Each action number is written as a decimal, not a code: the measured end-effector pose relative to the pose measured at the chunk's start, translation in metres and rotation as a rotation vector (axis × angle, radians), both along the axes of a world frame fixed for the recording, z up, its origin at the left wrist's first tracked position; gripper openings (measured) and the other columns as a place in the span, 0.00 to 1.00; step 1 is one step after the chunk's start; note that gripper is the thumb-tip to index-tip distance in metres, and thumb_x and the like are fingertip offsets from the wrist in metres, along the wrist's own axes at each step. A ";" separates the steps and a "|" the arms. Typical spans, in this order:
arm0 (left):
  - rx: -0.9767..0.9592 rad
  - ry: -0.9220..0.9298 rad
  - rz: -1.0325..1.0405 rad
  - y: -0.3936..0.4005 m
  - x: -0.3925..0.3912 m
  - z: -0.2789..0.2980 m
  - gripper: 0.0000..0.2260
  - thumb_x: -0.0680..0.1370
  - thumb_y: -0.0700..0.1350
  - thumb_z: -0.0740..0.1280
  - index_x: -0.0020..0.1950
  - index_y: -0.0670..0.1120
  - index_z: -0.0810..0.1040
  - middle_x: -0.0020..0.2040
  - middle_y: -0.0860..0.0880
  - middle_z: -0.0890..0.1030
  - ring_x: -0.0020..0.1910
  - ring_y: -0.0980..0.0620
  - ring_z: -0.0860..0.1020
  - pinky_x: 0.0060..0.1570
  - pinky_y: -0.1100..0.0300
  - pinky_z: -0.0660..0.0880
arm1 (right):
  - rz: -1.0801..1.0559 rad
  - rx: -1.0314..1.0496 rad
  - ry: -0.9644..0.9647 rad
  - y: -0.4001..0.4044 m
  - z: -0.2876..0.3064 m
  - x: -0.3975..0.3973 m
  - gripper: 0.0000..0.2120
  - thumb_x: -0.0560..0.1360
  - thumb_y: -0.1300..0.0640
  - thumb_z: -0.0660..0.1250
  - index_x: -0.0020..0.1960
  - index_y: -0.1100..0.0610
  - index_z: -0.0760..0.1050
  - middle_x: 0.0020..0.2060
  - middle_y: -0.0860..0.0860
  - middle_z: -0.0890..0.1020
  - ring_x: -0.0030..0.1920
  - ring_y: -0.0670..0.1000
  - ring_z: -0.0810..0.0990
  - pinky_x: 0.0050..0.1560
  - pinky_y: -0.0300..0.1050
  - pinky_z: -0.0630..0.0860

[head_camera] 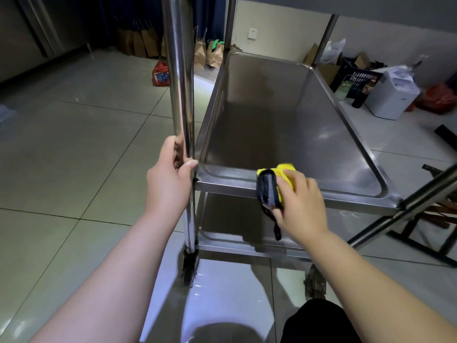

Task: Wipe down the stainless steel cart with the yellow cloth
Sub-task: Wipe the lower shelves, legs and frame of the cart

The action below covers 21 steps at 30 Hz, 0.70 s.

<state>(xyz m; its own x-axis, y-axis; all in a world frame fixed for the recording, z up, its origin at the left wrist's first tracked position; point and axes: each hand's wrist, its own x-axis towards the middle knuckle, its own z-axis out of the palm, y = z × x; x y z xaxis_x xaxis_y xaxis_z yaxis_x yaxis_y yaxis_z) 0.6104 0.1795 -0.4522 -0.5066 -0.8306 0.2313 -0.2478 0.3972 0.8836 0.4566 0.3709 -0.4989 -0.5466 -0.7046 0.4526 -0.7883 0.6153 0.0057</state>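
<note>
Tiled floor [74, 149]: pale, glossy, seen across the whole scene. Stainless steel cart [284, 125]: centre right; middle shelf is a shallow tray running from near to far, a lower shelf is seen beneath it, the edge of a top shelf above. Near-left post [179, 78] is upright; a caster [189, 268] is seen at its foot. A slanted steel tube [405, 206] crosses the near-right corner of the tray and hides part of it.

Far wall: brown paper bags [138, 43] lined up at the left, partly blocked by the post; a wall socket [252, 33] above. Far right: a dark crate [356, 80], a white box-like appliance [393, 95], a red bag [440, 97], all on the floor.

Left hand [170, 179]: grip clenched around the near-left post, just above the tray corner. Right hand [301, 201]: grip closed on the yellow cloth [284, 174], which is folded, dark on one side, and pressed to the tray's near rim, draped over the edge.
</note>
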 end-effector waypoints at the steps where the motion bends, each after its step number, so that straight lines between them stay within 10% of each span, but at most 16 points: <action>1: 0.000 -0.002 0.005 0.001 0.000 0.000 0.16 0.78 0.42 0.65 0.62 0.57 0.68 0.43 0.59 0.78 0.42 0.65 0.75 0.38 0.79 0.63 | -0.024 -0.004 -0.015 0.011 0.002 -0.005 0.35 0.55 0.58 0.80 0.61 0.57 0.75 0.58 0.58 0.76 0.47 0.64 0.74 0.44 0.55 0.76; 7: -0.016 -0.003 0.066 0.005 0.002 0.003 0.17 0.75 0.44 0.68 0.62 0.57 0.72 0.42 0.63 0.78 0.44 0.64 0.76 0.41 0.84 0.62 | -0.129 -0.069 -0.088 0.019 0.004 -0.007 0.33 0.55 0.61 0.80 0.59 0.57 0.77 0.56 0.58 0.76 0.46 0.64 0.73 0.44 0.53 0.74; 13: -0.130 -0.114 0.233 0.008 0.015 -0.012 0.05 0.74 0.47 0.70 0.46 0.46 0.78 0.45 0.48 0.79 0.42 0.52 0.76 0.43 0.68 0.64 | -0.176 -0.148 -0.099 0.007 0.000 0.001 0.32 0.54 0.63 0.80 0.57 0.58 0.78 0.53 0.58 0.77 0.44 0.64 0.73 0.43 0.53 0.73; 21: -0.231 -0.197 0.000 0.058 -0.018 -0.026 0.04 0.75 0.44 0.69 0.48 0.45 0.79 0.45 0.49 0.78 0.44 0.50 0.76 0.45 0.61 0.69 | -0.129 -0.109 -0.108 0.013 0.002 -0.003 0.33 0.54 0.59 0.81 0.59 0.56 0.78 0.56 0.55 0.77 0.46 0.62 0.74 0.44 0.52 0.73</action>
